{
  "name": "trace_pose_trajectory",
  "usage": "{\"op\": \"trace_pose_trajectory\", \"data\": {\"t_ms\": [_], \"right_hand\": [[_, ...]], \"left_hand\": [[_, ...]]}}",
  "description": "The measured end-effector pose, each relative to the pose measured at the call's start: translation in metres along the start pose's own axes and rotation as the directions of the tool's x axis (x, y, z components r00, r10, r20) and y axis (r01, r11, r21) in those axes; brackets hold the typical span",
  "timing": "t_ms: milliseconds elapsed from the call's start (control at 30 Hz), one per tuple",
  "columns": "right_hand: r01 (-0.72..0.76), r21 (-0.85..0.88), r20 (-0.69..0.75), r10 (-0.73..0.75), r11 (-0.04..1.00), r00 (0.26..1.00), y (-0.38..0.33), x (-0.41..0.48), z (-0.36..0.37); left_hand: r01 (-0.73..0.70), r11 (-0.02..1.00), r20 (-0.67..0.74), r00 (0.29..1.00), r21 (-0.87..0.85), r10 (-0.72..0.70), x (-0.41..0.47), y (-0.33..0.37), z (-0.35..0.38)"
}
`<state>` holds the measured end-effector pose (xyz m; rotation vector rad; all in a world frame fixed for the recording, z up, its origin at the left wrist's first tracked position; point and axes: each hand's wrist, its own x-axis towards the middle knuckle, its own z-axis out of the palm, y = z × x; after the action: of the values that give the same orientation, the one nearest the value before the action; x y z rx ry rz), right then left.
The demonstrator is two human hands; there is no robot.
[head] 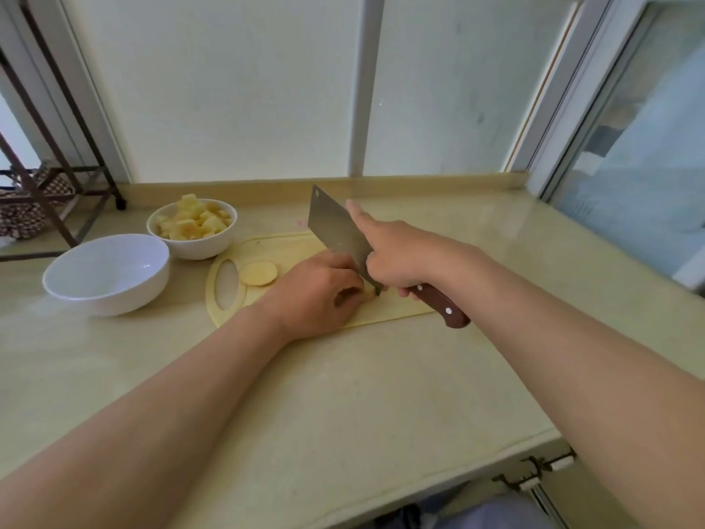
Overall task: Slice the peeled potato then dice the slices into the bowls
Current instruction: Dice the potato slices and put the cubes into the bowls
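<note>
Countertop (343, 395): left hand (316, 295) holds potato (368, 296), right hand (400, 257) grips cleaver (335, 227)

A pale, round potato slice (258, 273) lies flat on the yellow cutting board (293, 246), beside its handle hole. A small potato piece (369, 295), mostly covered, sits further right. The far white bowl (198, 248) is heaped with diced potato (198, 219). The larger near bowl (110, 295) stands empty.
</note>
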<state>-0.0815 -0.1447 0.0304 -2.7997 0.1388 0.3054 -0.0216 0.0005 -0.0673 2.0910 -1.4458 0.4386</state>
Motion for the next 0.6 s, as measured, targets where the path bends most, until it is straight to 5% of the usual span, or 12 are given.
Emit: {"op": "trace_pose_trajectory", "data": {"t_ms": [600], "right_hand": [[0.043, -0.075, -0.047, -0.046, 0.996, 0.998, 0.011, -0.031, -0.004]], "left_hand": [[-0.004, 1.0, -0.009, 1.0, -0.029, 0.004, 0.001, -0.003, 0.001]]}}
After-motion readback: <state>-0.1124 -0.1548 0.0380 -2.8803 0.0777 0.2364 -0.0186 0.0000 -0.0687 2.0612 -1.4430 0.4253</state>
